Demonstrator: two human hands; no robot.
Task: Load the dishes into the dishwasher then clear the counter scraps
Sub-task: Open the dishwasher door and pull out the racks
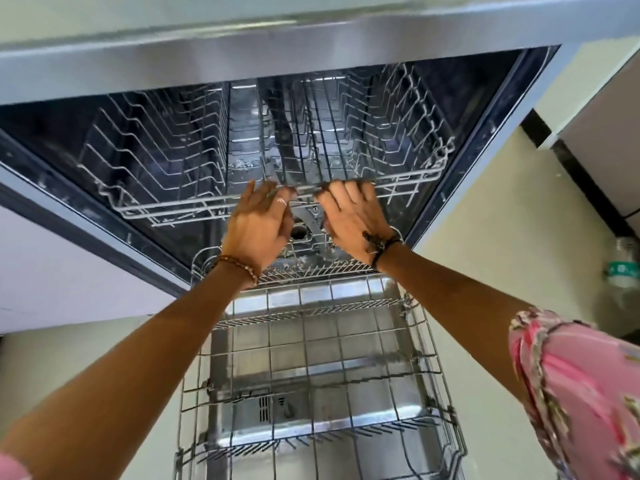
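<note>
We are only starting: both racks stand bare, no dishes in sight. Our left hand (258,225) and right hand (349,220) curl over the upper rack's (166,206) front rail at frame centre; the lower rack (436,372) sits pulled out below.

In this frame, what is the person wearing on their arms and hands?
Both forearms are bare. The left hand has a thin silver ring on one finger and a brown beaded bracelet at the wrist. The right hand has dark cord bands around its wrist. A pink floral sleeve covers the right upper arm.
</note>
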